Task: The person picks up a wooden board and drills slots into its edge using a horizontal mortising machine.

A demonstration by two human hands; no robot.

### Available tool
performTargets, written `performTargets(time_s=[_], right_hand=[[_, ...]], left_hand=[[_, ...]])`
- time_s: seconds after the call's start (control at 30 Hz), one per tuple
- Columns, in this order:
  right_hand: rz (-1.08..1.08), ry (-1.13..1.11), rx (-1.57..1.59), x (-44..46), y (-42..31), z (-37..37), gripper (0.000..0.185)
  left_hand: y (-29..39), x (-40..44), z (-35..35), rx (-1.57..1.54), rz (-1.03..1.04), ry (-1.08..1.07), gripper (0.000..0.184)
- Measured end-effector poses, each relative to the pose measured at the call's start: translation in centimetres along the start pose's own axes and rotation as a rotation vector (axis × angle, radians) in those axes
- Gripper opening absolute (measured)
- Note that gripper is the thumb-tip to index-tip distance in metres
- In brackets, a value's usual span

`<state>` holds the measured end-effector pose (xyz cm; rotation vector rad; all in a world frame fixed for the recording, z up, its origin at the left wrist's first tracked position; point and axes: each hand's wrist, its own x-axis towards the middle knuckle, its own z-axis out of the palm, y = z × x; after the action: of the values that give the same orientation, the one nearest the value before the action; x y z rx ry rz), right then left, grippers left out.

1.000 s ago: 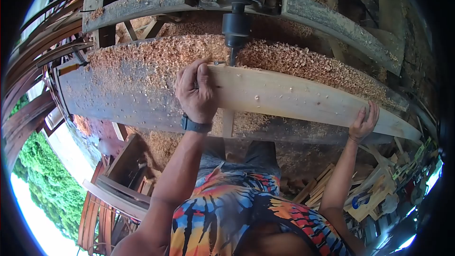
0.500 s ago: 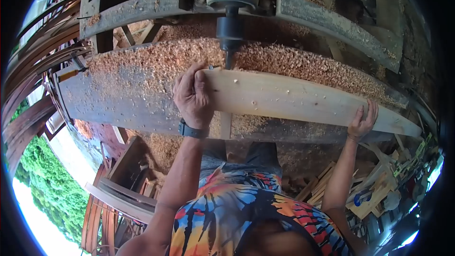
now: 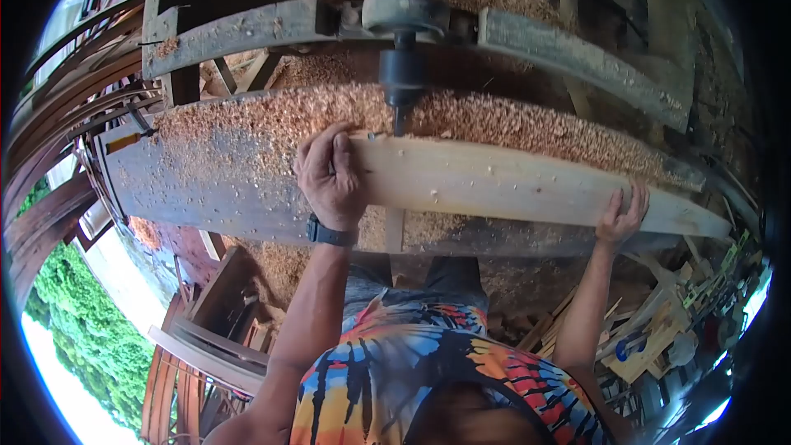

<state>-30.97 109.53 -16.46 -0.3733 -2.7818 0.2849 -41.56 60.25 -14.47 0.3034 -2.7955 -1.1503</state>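
Note:
A long pale wooden plank (image 3: 494,181) lies across the worktable, tapering toward its right end. My left hand (image 3: 331,177), with a dark wristband, is closed around the plank's left end, thumb on top. My right hand (image 3: 622,214) grips the plank farther right, fingers over its upper face. Just beyond the far edge, near the left end, a dark machine bit (image 3: 401,119) hangs from a chuck (image 3: 401,72). Whether the bit touches the wood I cannot tell. Small chips are scattered on the plank.
Wood shavings (image 3: 544,128) are heaped along the far side of the worktable (image 3: 206,189). A clamp with an orange handle (image 3: 125,142) sits at its left end. Beyond run thick wooden beams (image 3: 577,53). Stacked strips stand at left, and wood scraps (image 3: 643,346) at lower right.
The plank has slid slightly left relative to the bit, with both hands moving along with it. The whole view has also shifted a little.

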Motion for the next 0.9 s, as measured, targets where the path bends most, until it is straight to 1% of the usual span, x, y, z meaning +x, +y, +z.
performTargets(time_s=[0.13, 0.23, 0.37, 0.43, 0.53, 0.63, 0.9], right_hand=[[-0.013, -0.024, 0.004, -0.1, -0.3, -0.4, 0.038], [-0.051, -0.042, 0.038, -1.9, -0.1, -1.2, 0.039], [-0.072, -0.081, 0.045, -4.0, 0.4, -2.5, 0.042], [-0.068, -0.082, 0.048, -3.9, 0.6, -2.2, 0.043], [-0.06, -0.1, 0.022, -3.5, 0.8, -2.0, 0.039], [-0.069, -0.07, 0.041, -3.1, 0.6, -1.8, 0.044], [-0.047, -0.063, 0.03, -2.6, 0.7, -1.2, 0.043]], left_hand=[[0.5, -0.6, -0.9, 0.032, -0.023, -0.029, 0.026], [-0.5, -4.4, -1.9, 0.107, -0.054, -0.027, 0.024], [-1.6, -8.9, -2.8, 0.047, -0.068, 0.011, 0.024], [-1.1, -8.5, -2.7, 0.078, -0.078, 0.017, 0.024], [-0.8, -7.4, -2.5, 0.081, -0.082, 0.024, 0.023], [-0.7, -6.7, -2.5, 0.078, -0.074, 0.008, 0.024], [-0.5, -5.1, -2.2, 0.081, -0.079, 0.004, 0.023]])
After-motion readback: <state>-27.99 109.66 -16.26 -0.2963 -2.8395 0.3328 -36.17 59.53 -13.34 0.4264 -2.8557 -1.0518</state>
